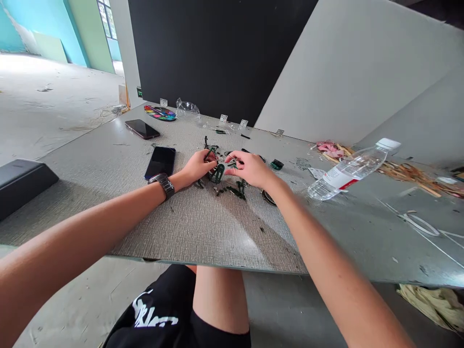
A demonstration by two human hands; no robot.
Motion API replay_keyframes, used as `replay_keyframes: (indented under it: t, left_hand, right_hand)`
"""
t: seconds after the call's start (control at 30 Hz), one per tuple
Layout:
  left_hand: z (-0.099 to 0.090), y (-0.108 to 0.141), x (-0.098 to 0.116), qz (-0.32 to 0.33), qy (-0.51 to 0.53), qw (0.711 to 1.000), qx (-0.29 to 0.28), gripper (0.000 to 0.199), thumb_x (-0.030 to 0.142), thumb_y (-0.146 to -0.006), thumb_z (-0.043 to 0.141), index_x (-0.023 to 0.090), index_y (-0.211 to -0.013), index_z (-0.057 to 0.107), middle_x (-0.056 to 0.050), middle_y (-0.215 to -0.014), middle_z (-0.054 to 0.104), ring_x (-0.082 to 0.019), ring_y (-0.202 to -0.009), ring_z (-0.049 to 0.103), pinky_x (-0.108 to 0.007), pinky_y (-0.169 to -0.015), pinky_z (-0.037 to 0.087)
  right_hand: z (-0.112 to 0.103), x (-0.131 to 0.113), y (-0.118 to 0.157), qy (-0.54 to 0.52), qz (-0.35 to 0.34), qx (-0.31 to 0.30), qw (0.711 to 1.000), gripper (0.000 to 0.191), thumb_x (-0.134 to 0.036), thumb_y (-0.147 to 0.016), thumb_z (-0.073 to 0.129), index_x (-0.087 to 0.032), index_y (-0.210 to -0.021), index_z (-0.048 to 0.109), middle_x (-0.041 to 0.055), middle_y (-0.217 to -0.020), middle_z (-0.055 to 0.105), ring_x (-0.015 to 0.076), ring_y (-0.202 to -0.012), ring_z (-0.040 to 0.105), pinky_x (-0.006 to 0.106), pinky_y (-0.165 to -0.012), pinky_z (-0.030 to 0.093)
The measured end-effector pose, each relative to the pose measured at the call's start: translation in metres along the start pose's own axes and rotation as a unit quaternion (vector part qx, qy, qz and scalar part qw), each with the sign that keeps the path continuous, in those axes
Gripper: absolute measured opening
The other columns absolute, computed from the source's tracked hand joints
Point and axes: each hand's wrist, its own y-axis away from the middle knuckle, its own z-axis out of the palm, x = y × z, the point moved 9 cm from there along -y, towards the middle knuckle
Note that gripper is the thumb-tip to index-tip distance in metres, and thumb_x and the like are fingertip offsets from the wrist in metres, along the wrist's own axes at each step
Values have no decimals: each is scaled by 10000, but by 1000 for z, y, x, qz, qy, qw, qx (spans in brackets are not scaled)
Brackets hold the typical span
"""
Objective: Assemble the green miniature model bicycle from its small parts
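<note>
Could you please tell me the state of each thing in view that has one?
Green parts: scattered.
Left hand: fingers curled among green parts.
Right hand: fingers bent, grip unclear.
Nearer phone: screen up, dark.
Farther phone: screen up, dark.
Bottle: capped.
Watch: worn on left wrist.
Plastic wrapper: crumpled.

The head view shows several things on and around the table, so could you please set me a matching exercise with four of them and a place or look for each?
Things:
1. Paint palette
2. Watch
3. Bottle
4. Small green parts

Places or looks:
A. On the wrist of the arm with the left hand
B. Between and around the left hand and the right hand
C. Clear, with a white cap and a red-and-white label
D. Many-coloured, beside the crumpled clear plastic

Pairs: 1-D, 2-A, 3-C, 4-B.
</note>
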Motion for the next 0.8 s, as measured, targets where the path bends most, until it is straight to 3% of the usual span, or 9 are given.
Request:
replay_keyframes:
  t: [0.17, 0.37, 0.8]
  left_hand:
    - [2, 0, -2, -1, 23, 1000, -13, 30, 180, -833, 594, 166, -851, 575, -17, -796, 623, -113, -688, 582, -260, -643, 472]
    - [2, 1, 5, 7, 20, 1000, -10, 25, 182, -881, 570, 163, -865, 576, -26, -823, 627, -113, -682, 573, -265, -643, 456]
    - [3, 0, 8, 34, -20, 999, -15, 99, 253, -920, 564, 173, -864, 576, -16, -800, 601, -117, -684, 509, -266, -610, 392]
  right_hand:
    - [12, 4, -11, -46, -7, 24, 999, 267, -397, -846, 777, -221, -1034, 706, -94, -609, 320, 118, -587, 291, 280, -634, 272]
    - [24, 16, -6, -113, 18, 75, 991, 399, -518, -834, 760, -165, -1014, 711, -104, -589, 324, 106, -567, 286, 277, -606, 243]
    - [21, 25, -4, -149, 77, 137, 976, 450, -597, -841, 721, -149, -880, 748, -78, -581, 361, 106, -554, 299, 299, -583, 213]
